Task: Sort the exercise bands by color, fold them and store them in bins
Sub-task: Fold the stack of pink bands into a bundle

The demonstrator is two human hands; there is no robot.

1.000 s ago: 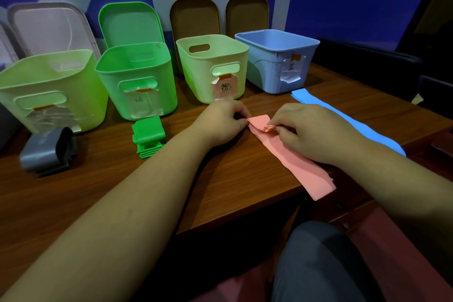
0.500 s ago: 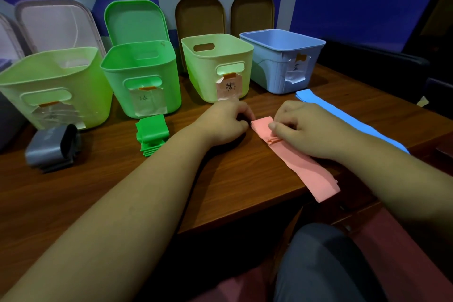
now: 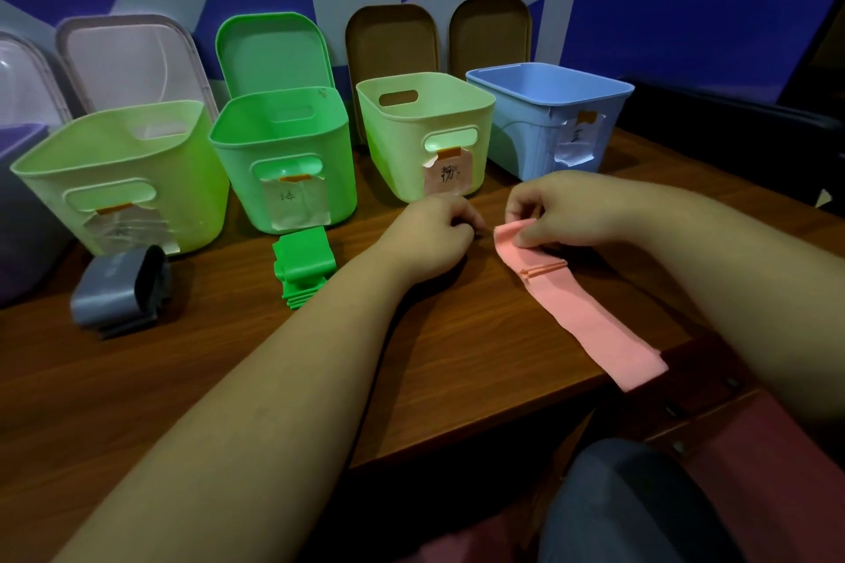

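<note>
Four bins along the top: lime bin (image 3: 114, 160), green bin (image 3: 338, 160), pale bin (image 3: 398, 151), blue bin (image 3: 526, 128). Five lids (image 3: 132, 59) (image 3: 18, 78) (image 3: 274, 55) (image 3: 388, 41) (image 3: 489, 32) behind. Three on the table (image 3: 228, 357): grey band (image 3: 114, 293), green band (image 3: 304, 263), pink band (image 3: 585, 311). Two hands: left hand (image 3: 430, 238), right hand (image 3: 562, 215).

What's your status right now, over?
Right hand pinches far end of pink band. Left hand curled beside it, empty. Band partly folded, tail over table edge. Nothing in the way.

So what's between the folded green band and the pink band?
In the head view, the left hand, loosely curled, lies between the folded green band and the pink band, over the wooden table.
</note>
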